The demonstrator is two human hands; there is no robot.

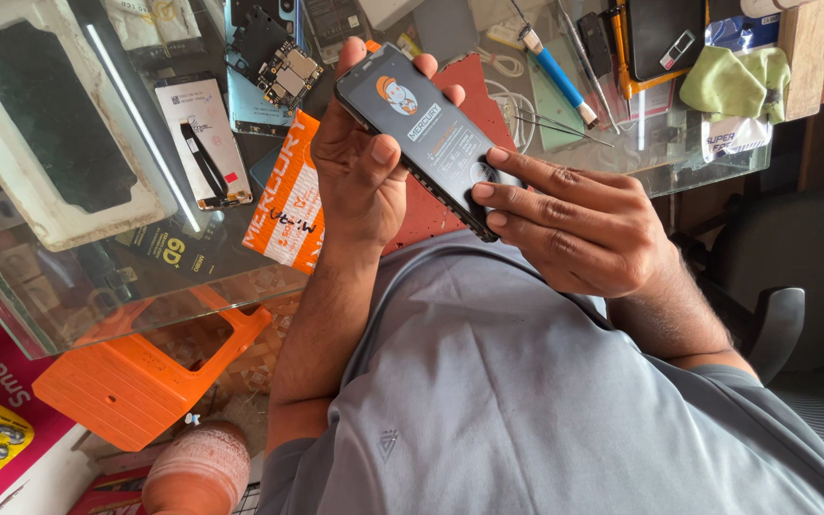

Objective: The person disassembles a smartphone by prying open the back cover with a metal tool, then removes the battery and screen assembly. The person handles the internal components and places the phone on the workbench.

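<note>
1. While the left hand (360, 167) wraps around the phone (428, 135) from below, with its thumb on the screen and fingertips curled over the far edge, it holds the phone tilted above the person's lap.
2. The right hand (574, 224) is partly open, three fingertips pressed on the lower end of the phone at about 4 o'clock from its centre; it touches the phone rather than clasping it.
3. The phone is dark, with a printed protective film on its screen, and sits between both hands, near the edge of the glass surface (69, 286).
4. At 9 o'clock from the left hand an orange and white packet (288, 195) lies on the surface, partly under the wrist.
5. Further toward 9 o'clock a loose phone display panel (207, 143) lies flat.
6. At 11 o'clock a bare circuit board (278, 62) rests on a blue sheet.
7. At 1 o'clock a blue-handled tool (557, 76) lies beside thin tweezers (560, 126).
8. At 2 o'clock a green cloth (736, 81) sits crumpled.
9. Below the surface, at 7 o'clock, stands an orange plastic stool (135, 381).
</note>
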